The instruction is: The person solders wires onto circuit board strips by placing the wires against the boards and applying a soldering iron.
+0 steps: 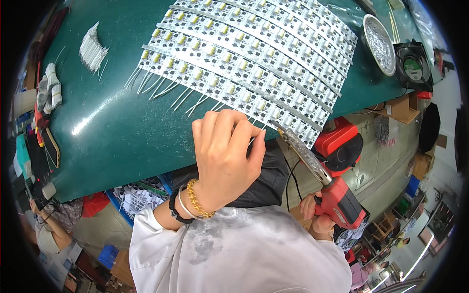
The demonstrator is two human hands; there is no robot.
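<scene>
A large white sheet of small circuit boards [234, 63] with rows of yellowish parts and metal strips lies on the green table. Short white wires [163, 88] stick out along its near left edge. Over that edge is my left hand [225, 149], thumb and fingers pinched together on a thin white wire [252, 140]. My right hand [316, 213] grips the handle of a red and black soldering gun [340, 202]. Its long metal barrel points up and left, and the tip is at the sheet's near edge, just right of my left fingertips.
Loose white wires [93, 49] lie at the left of the green table [112, 132], near a tied wire bundle [53, 85]. A metal bowl [379, 46] and a black fan [414, 68] stand at the right. Below are a red case [337, 141] and a blue crate [117, 202]. Another person's arm [51, 227] shows at left.
</scene>
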